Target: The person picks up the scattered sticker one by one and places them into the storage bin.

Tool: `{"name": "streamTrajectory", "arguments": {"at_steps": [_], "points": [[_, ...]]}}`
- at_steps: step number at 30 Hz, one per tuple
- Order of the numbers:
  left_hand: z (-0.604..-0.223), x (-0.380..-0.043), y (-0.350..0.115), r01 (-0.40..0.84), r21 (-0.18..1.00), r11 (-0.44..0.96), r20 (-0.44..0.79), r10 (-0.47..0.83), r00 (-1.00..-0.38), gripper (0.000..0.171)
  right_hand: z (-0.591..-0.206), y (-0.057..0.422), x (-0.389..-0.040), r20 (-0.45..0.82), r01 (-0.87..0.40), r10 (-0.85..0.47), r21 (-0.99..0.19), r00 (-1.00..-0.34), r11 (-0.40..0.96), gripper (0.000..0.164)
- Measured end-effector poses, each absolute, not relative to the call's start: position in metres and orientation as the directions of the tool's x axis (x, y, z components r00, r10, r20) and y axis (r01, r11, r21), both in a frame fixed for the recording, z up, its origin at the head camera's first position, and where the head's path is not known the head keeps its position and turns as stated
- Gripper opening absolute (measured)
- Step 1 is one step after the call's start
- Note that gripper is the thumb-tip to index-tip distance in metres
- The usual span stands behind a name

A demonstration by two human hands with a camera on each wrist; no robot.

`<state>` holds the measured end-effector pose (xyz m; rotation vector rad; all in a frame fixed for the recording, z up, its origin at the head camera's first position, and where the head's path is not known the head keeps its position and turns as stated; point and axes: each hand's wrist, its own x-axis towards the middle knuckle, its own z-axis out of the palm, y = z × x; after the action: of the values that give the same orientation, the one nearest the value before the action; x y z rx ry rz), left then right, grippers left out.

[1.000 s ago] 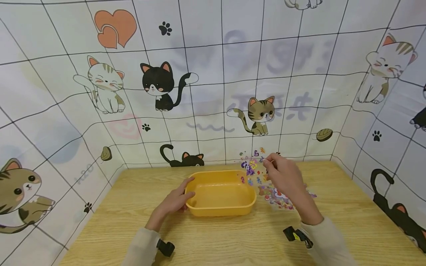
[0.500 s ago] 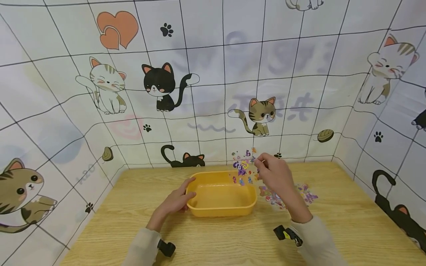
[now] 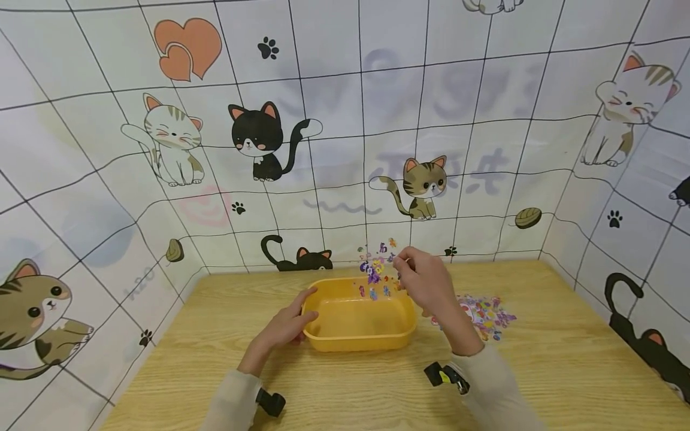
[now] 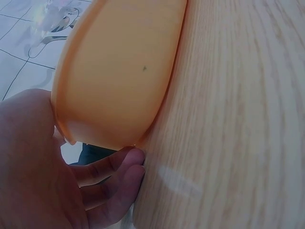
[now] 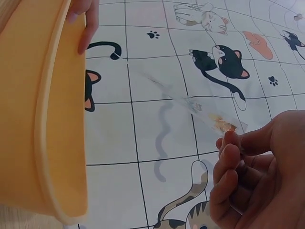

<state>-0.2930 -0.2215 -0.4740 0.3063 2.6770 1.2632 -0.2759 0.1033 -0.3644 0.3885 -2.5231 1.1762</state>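
Note:
A yellow plastic basin point(image 3: 358, 343) stands on the wooden table. My left hand point(image 3: 284, 325) holds its left end, thumb over the rim; in the left wrist view the fingers point(image 4: 116, 183) curl low against the outside of the basin wall point(image 4: 119, 71). Between thumb and fingertips, my right hand point(image 3: 428, 284) pinches the edge of a clear sticker sheet point(image 3: 373, 269) dotted with small purple, yellow, blue and orange figures. It hangs upright over the back right of the basin. Edge-on in the right wrist view, the thin sheet point(image 5: 221, 123) looks almost transparent.
More colourful sticker sheets point(image 3: 493, 317) lie on the table right of the basin, partly hidden by my right forearm. A white wall covering point(image 3: 339, 149) with grid lines and cartoon cats rises behind the wooden table point(image 3: 345, 389) and along both sides.
My right hand has moved left with the sticker sheet, bringing it from the basin's right edge to above the basin. More of the pile on the right shows. My left hand stays put.

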Motion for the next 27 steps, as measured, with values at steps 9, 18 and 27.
{"name": "streamTrajectory", "arguments": {"at_steps": [9,18,27], "points": [[-0.475,-0.293,-0.221,0.122,0.772,0.623,-0.061,0.264,-0.963,0.062,-0.367,0.093,-0.277,0.357,-0.360,-0.119,-0.745,-0.926,0.562,0.022],[-0.475,-0.293,-0.221,0.109,0.775,0.622,-0.071,0.256,-0.964,0.062,-0.371,0.088,-0.279,0.318,-0.370,-0.189,-0.783,-0.929,0.500,0.023],[-0.475,-0.294,-0.221,0.102,0.768,0.632,-0.073,0.245,-0.967,0.063,-0.377,0.088,-0.282,0.214,-0.299,-0.253,-0.877,-0.944,0.375,0.023]]}}
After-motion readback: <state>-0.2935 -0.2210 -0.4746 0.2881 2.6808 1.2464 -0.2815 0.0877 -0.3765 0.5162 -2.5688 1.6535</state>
